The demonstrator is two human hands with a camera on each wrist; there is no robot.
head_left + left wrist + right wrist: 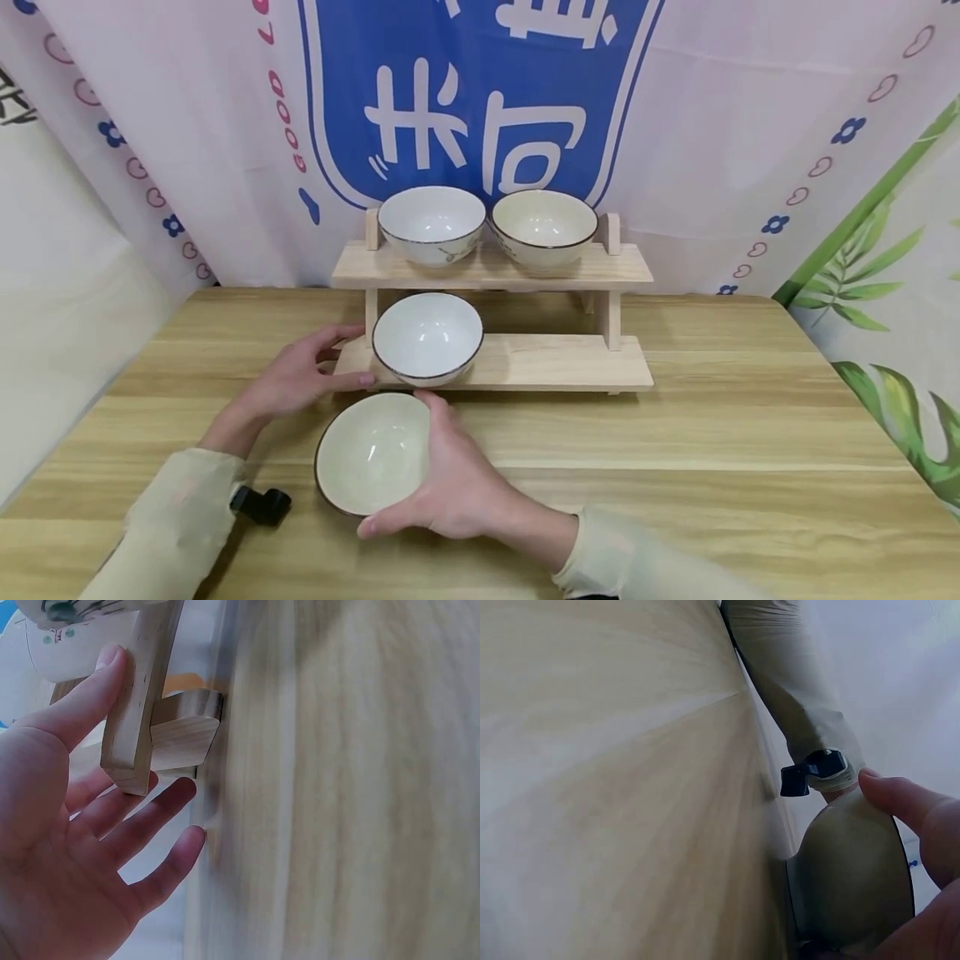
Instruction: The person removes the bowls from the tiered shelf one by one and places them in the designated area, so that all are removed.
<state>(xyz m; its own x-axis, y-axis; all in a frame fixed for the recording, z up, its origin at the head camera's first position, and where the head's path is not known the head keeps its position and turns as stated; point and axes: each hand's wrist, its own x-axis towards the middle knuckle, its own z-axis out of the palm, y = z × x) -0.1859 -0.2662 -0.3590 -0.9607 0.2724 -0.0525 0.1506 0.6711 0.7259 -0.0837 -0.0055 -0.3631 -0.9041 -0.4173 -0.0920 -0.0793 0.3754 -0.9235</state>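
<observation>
My right hand grips a cream bowl with a dark brown rim, thumb on the near side and fingers at the far side. This bowl is close over the table, in front of the wooden two-tier rack. In the right wrist view the outside of the cream bowl shows, thumb at its rim. My left hand holds the left end of the rack's lower board. In the left wrist view, the thumb lies along one side of the board, with fingertips behind it. A white bowl sits on that board's left half.
On the upper board stand a white bowl at left and a cream bowl at right, side by side. A printed curtain hangs behind the wood-grain table. A black wrist device sits on the left sleeve.
</observation>
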